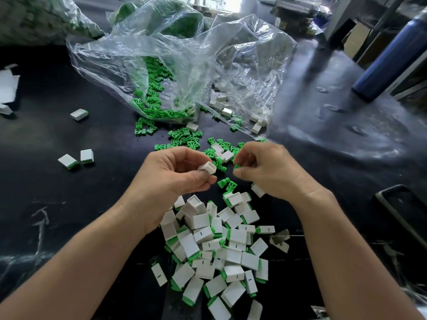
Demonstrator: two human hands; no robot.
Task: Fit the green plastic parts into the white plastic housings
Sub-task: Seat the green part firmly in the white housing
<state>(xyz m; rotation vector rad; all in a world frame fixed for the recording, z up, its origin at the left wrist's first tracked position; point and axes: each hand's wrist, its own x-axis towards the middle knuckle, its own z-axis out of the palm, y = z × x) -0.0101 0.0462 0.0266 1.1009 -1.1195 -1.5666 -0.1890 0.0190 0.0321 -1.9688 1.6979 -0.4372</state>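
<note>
Left hand [175, 172] pinches white housing [207, 168] | right hand [261, 167] pinches green part [236, 166]

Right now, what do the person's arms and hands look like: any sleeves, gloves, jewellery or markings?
The left hand and right hand are bare, with no gloves, rings, watch or wristbands visible. The left forearm and right forearm are uncovered down to the frame's edge, so no sleeves show. No markings or tattoos are visible.
</note>
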